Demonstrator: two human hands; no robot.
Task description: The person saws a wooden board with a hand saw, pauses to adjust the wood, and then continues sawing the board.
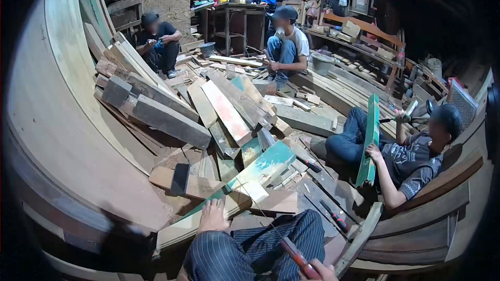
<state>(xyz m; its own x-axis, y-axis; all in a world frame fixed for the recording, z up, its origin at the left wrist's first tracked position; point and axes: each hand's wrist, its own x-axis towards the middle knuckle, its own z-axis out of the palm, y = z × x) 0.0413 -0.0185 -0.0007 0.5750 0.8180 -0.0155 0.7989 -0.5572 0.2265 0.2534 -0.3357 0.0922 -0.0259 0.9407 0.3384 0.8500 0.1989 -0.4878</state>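
Head view: your right hand (319, 272) grips a red-handled tool (296, 256) above your striped knee (245, 252); your left hand is out of sight. Your bare foot (212, 216) pins the green plank (255, 171) on the wood pile (172, 119). It seems braced, so bringing the tool to it calls for steady footing.

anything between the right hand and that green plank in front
Only the wearer's own striped trouser leg lies between the right hand, holding a red-handled tool, and the green plank; no other visible obstacle.
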